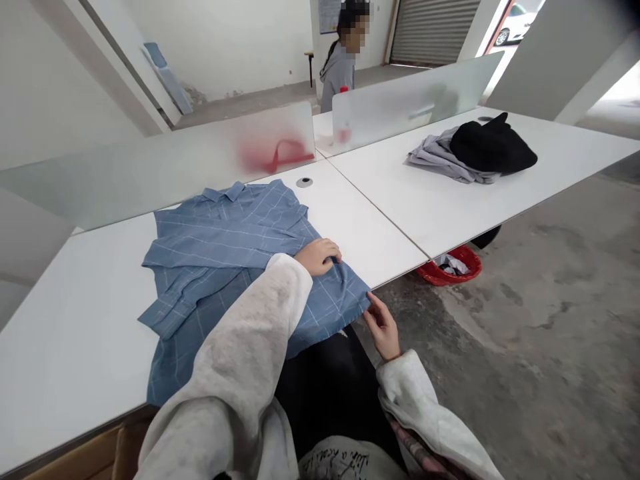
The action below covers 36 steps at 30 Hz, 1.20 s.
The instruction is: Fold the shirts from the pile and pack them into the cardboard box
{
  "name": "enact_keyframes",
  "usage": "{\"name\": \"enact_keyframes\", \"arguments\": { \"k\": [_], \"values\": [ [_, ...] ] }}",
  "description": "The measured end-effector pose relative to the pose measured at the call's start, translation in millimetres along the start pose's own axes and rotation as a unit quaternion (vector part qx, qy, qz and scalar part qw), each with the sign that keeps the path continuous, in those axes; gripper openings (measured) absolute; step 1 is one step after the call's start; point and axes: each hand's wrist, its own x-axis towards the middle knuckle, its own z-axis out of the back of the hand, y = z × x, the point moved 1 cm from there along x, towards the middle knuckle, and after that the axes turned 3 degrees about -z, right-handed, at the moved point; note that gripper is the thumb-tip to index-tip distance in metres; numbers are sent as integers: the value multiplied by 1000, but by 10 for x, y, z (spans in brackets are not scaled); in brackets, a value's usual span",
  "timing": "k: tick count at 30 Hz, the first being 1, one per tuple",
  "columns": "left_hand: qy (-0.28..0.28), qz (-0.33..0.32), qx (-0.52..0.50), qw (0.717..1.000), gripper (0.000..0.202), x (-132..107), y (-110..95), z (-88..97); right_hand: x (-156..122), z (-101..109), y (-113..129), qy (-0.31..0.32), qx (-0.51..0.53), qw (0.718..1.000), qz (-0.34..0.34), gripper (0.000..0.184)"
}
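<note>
2 bare hands work at the lower side of a blue, white-checked, collared cotton-looking shirt [225,230], which lies spread over a smooth white surface [75,320], its collar towards a frosted, translucent divider [165,173] and its hem hanging past the near edge. At least 1 long sleeve is laid across the front. The right hand [383,327] has its grip pinched on the hem corner, thumb and fingers pressed together on the cloth just off the surface. The left hand [316,257] rests on the shirt near its side edge, fingers curled; whether its grip closes on fabric, I cannot tell. The step in hand looks like arranging this hem corner. To my eye, the next move calls for a secure pinch on the corner, light pressure from the left hand and even tension, since the unsupported hem could sag, crease or drag the sleeve askew.
</note>
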Motion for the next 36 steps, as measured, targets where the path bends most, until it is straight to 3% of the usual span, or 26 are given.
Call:
{"name": "enact_keyframes", "arguments": {
  "k": [4,7,12,15,21,24,28,33,36],
  "values": [
    [-38,14,-3,999,22,-75,17,-91,71,34,-34,-56,-19,998,5,40],
    [-53,8,12,998,15,-98,27,-124,147,37,33,-79,-62,993,55,40],
    [-122,32,-64,990,12,-115,68,-107,193,-6,240,-97,-120,981,117,7],
    [-139,48,-103,984,13,-114,99,-108,139,-38,314,-108,-77,986,98,8],
    [-126,55,-98,986,11,-74,94,-125,-118,-155,298,-197,-23,979,35,18],
    [-107,54,-94,988,14,-54,47,-98,-172,-239,266,-168,-14,985,26,18],
    [-66,30,-84,994,18,-42,-15,-30,-95,-283,284,-98,-29,994,24,38],
    [-62,37,-14,997,27,-90,2,-13,-76,-234,405,-144,-19,989,-4,14],
    [-59,18,27,998,19,-129,49,-51,-81,-245,489,-137,-3,991,-5,16]
  ]
}}
